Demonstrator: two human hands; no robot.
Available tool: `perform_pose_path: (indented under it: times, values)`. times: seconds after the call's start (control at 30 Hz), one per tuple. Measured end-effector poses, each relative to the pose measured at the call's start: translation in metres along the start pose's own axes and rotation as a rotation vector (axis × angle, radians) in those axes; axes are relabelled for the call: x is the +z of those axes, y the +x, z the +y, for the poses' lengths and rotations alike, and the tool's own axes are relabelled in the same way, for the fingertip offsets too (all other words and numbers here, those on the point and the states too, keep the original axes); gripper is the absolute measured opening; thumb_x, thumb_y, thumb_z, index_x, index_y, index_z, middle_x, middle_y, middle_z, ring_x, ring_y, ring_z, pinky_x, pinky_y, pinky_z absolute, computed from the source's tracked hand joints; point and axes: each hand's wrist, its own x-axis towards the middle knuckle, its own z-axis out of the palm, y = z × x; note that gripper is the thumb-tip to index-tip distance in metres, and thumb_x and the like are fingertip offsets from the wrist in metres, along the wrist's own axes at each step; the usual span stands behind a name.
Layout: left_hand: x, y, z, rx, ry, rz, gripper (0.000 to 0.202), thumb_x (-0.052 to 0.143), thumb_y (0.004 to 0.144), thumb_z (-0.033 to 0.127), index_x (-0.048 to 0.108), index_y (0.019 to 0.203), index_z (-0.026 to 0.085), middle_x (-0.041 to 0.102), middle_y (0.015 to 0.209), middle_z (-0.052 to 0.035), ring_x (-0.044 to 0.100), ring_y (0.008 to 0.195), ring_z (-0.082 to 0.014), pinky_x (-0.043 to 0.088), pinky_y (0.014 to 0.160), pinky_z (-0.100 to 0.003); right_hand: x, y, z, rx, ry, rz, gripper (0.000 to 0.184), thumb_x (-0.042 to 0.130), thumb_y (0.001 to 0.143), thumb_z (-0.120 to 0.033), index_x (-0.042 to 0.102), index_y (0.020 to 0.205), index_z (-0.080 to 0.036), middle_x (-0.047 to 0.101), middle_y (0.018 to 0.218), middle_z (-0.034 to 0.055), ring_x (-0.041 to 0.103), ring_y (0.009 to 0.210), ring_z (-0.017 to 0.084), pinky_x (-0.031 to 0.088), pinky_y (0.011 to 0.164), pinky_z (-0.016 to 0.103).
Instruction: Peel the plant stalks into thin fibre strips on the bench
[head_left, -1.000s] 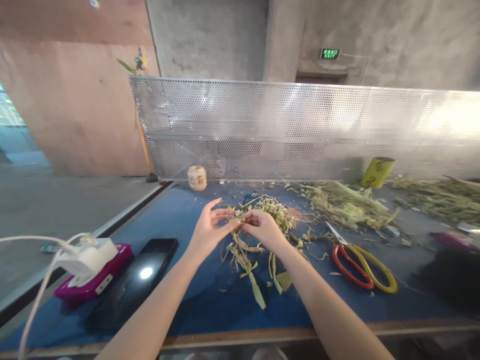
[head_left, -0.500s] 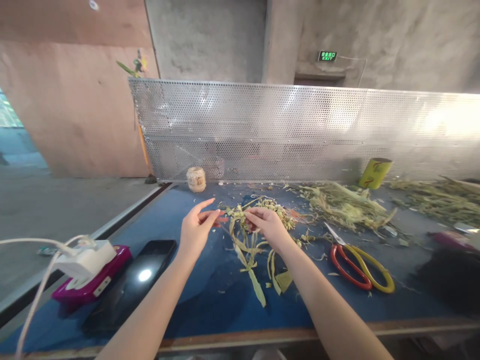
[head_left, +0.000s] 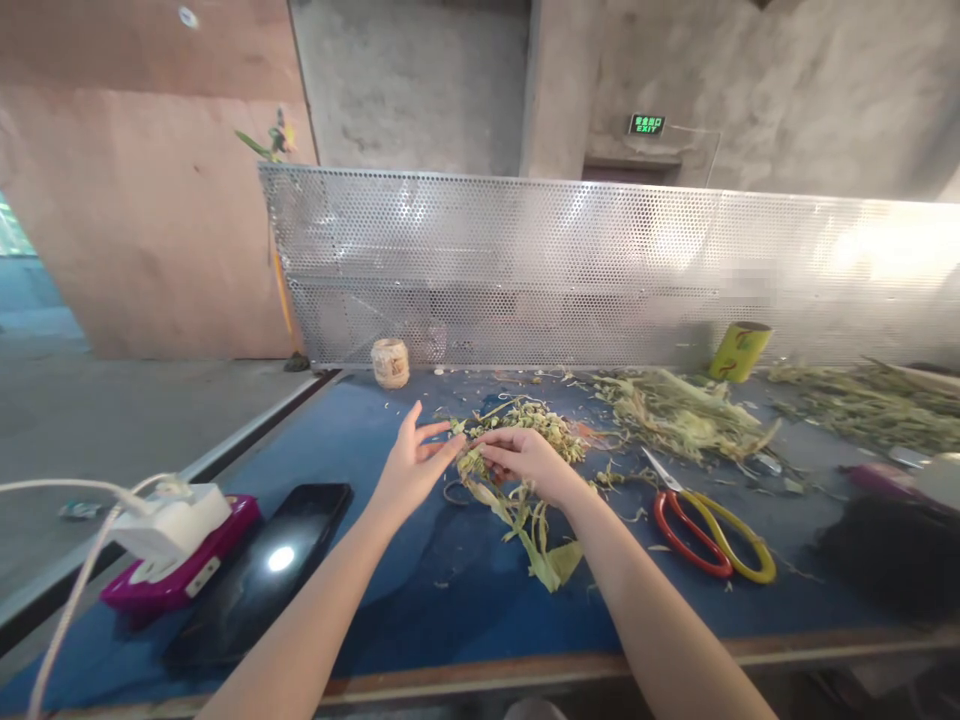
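My left hand (head_left: 417, 462) and my right hand (head_left: 525, 460) meet over the blue table (head_left: 390, 600), both pinching a bundle of dried yellow-green leaf strips (head_left: 517, 505). The left hand's thumb and forefinger grip the strips near its tips, with the other fingers fanned upward. My right hand is curled round the same bundle, and the loose ends hang down onto the table. A heap of crumpled dried leaves (head_left: 536, 420) lies just behind the hands.
Red and yellow scissors (head_left: 709, 535) lie to the right. A black phone (head_left: 262, 570), a magenta case (head_left: 176, 575) and a white charger (head_left: 172, 515) sit at left. More dried stalks (head_left: 679, 415), a twine roll (head_left: 391, 362) and a yellow cup (head_left: 739, 350) stand before the perforated metal screen (head_left: 600, 270).
The hands parted half a second ago with the strips stretched out, then came back together. The hanging strips are now gathered up shorter under the right hand.
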Motion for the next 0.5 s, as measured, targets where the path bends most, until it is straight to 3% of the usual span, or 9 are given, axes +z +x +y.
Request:
perform_pose_path:
  times: [0.1,0.2,0.33,0.5]
  values:
    - [-0.003,0.0005,-0.0049,0.143,0.067,0.006,0.097,0.072,0.057,0.024,0.016,0.135,0.022,0.043,0.129,-0.0167,0.052,0.104,-0.0237,0.043,0.072,-0.026,-0.0014,0.0002,0.0035,-0.004,-0.055,-0.041,0.024,0.062,0.068,-0.034,0.063,0.083,-0.016,0.048,0.055,-0.0049,0.044,0.046,0.004,0.04,0.044,0.016]
    - [-0.0043,0.0002,-0.006,0.217,0.252,-0.12,0.093,0.065,0.064,0.026,0.007,0.137,0.022,0.052,0.121,-0.0147,0.056,0.097,-0.0223,0.042,0.072,-0.029,-0.0038,0.0015,0.0069,-0.024,-0.148,-0.036,0.021,0.059,0.071,-0.033,0.063,0.083,-0.016,0.047,0.054,-0.0044,0.044,0.046,0.005,0.038,0.042,0.016]
    - [-0.0034,0.0009,-0.0061,0.149,0.432,-0.207,0.084,0.054,0.072,0.032,0.005,0.137,0.015,0.065,0.098,-0.0101,0.059,0.084,-0.0205,0.043,0.073,-0.033,-0.0047,0.0033,0.0086,-0.049,-0.221,-0.031,0.02,0.057,0.073,-0.032,0.063,0.083,-0.016,0.046,0.052,-0.0042,0.044,0.046,0.006,0.038,0.042,0.017]
    - [-0.0034,0.003,-0.0101,-0.022,0.361,-0.223,0.087,0.054,0.071,0.039,0.005,0.136,0.007,0.066,0.086,-0.0087,0.06,0.079,-0.0202,0.043,0.073,-0.033,0.0002,0.0002,0.0028,-0.052,-0.239,-0.01,0.018,0.055,0.073,-0.029,0.061,0.082,-0.016,0.046,0.054,-0.0041,0.043,0.046,0.006,0.04,0.043,0.019]
